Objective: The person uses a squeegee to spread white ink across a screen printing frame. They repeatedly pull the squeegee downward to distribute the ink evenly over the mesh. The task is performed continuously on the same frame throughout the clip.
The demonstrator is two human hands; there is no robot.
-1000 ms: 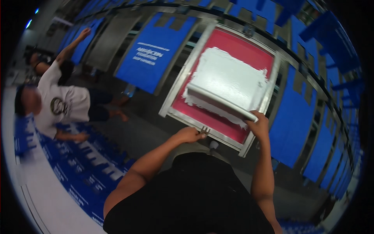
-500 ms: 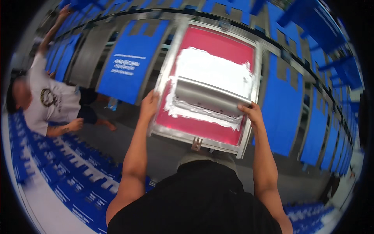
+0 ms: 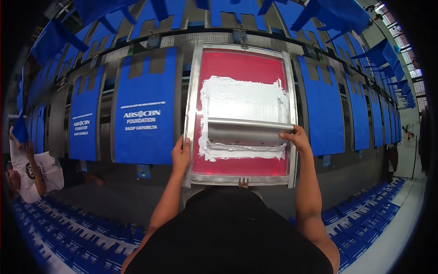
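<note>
A screen-printing frame (image 3: 193, 91) with a metal rim and red mesh lies in front of me. White ink (image 3: 242, 101) covers much of the mesh in a rough-edged rectangle. Across the lower part of that ink rests a wide metal squeegee (image 3: 246, 131), a ridge of ink along its near side. My left hand (image 3: 181, 156) is closed around the frame's left rim. At the squeegee's right end my right hand (image 3: 299, 139) is closed, its thumb laid on the metal, beside the right rim. What lies under the frame is hidden.
Blue bag-shaped sheets lie on grey boards either side; one printed sheet (image 3: 143, 98) is to the left, another blue sheet (image 3: 321, 109) to the right. More blue pieces (image 3: 337, 16) hang overhead. Rows of printed blue bags (image 3: 82, 244) lie behind me. A person (image 3: 45, 171) is at far left.
The frame, slanted in my view before, now appears nearly straight and a little lower. My hands keep their holds. The person at left now appears lower and farther left.
</note>
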